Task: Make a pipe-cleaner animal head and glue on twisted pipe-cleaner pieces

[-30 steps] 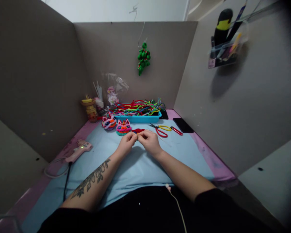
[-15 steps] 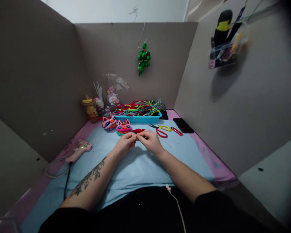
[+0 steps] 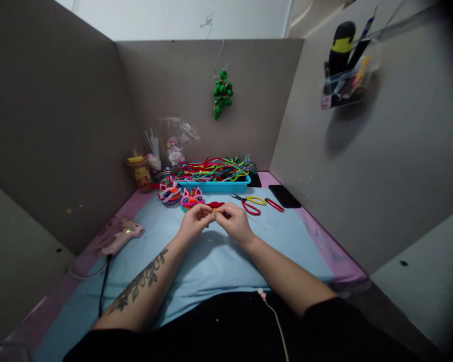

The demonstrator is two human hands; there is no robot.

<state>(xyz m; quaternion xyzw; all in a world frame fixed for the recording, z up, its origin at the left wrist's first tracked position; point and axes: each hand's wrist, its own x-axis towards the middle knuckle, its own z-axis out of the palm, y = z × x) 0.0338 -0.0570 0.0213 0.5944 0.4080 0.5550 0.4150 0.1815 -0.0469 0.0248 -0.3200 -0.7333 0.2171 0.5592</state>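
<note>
Left hand (image 3: 195, 221) and right hand (image 3: 234, 222) grasp a small piece (image 3: 213, 213) between fingertips (image 3: 218, 211), inward from the desk's (image 3: 334, 255) far edge — the left now arches wider than a moment ago, suggesting an adjusted grip — with its shape mostly hidden and the red piece (image 3: 215, 204) beyond partly covered.

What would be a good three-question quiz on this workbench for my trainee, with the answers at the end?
1. True or false: the left hand and right hand have their fingertips close together at a small piece.
2. Choose one. From the person's side, the pink glue gun lies: a) right of both hands; b) between the hands; c) left of both hands.
3. What colour is the tray that holds the pile of fuzzy stems?

Key: 1 true; 2 c; 3 blue.
</note>
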